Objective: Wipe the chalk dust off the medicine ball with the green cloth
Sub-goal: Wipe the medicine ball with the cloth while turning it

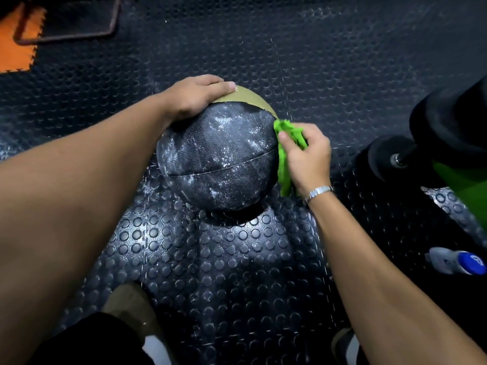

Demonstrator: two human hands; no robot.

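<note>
Studded rubber floor (237,259) underfoot. Centred on it, chalk-smeared medicine ball (218,156), likely steadied against rolling by left hand (193,97), spread flat at eleven o'clock, grasping nothing. At three o'clock, right hand (307,156) pinched around green cloth (286,138), pressed against ball's side for wiping.

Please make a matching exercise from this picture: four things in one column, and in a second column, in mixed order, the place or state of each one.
Things:
1. medicine ball
2. green cloth
3. left hand
4. orange floor tile

Places or states:
A. far upper-left corner of the floor
B. resting on top of the ball
C. covered with white chalk dust
D. pressed against the ball's right side by the right hand

Pairs: 1-C, 2-D, 3-B, 4-A
</note>
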